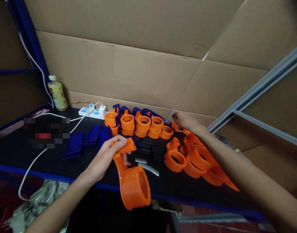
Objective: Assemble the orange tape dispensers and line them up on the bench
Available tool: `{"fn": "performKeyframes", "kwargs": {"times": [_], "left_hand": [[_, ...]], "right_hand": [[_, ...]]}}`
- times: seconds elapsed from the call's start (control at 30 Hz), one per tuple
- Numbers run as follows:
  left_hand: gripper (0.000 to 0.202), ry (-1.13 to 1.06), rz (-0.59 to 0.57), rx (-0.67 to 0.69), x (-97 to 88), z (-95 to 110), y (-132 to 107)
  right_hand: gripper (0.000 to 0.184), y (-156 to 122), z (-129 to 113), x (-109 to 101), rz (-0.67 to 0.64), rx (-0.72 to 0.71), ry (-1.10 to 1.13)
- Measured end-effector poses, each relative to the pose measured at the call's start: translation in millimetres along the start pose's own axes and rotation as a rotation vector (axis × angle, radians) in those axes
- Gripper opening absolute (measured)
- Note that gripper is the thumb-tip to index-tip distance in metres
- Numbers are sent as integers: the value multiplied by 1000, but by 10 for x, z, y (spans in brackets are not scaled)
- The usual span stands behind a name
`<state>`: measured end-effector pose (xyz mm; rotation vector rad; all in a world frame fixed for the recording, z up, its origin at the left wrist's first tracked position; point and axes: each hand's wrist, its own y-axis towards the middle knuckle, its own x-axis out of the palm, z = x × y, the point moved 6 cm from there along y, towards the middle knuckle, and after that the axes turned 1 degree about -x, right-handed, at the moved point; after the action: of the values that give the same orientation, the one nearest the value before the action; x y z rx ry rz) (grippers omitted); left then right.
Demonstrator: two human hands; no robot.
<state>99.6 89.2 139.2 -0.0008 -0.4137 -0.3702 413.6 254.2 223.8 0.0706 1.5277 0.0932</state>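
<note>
Orange ring holder (135,187) hangs, ring end down, nearer the viewer than the power strip (84,111) and to the right of it, over the front edge of the black tabletop (46,161). Left hand (107,158) has closed round its upper part, thumb on top. Right hand (185,122) reaches well to the right of the power strip, at the back, beside the loose orange pieces (196,158); its fingers are bunched and partly hidden, so whether they grip anything cannot be told.

Just right of the power strip stands a row of blue-and-orange units (142,133). In front of the strip lie blue plates (74,145); farther right and forward are black parts (145,147) and metal strips (149,169). Left of the power strip is a capped bottle (57,94) with a yellow label bearing dark characters, too small to read. Blue panels mark the power strip's top, but any lettering on them is illegible. No brand can be made out on the holder.
</note>
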Motion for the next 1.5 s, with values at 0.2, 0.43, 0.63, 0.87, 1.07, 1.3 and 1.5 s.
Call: {"fn": "performKeyframes", "kwargs": {"times": [0.2,0.43,0.63,0.87,1.07,1.3,1.5], "left_hand": [[32,-92,161,52,-166,8,65],[37,-157,240,110,-201,46,38],[44,-218,243,165,-165,86,37],[42,-174,307,199,-398,289,0],[34,-117,251,126,-432,294,-32],[44,-120,219,109,-388,250,-18],[40,-119,208,101,-410,240,-4]], "right_hand": [[41,-1215,-1008,-464,118,-503,361],[82,-2241,-1843,-134,-126,-707,489],[82,-2074,-1842,-46,-34,-699,656],[37,-2030,-1571,102,25,-598,371],[28,-1944,-1478,543,15,-612,81],[30,-1907,-1509,853,56,-623,-9],[28,-1936,-1489,904,132,-630,42]]}}
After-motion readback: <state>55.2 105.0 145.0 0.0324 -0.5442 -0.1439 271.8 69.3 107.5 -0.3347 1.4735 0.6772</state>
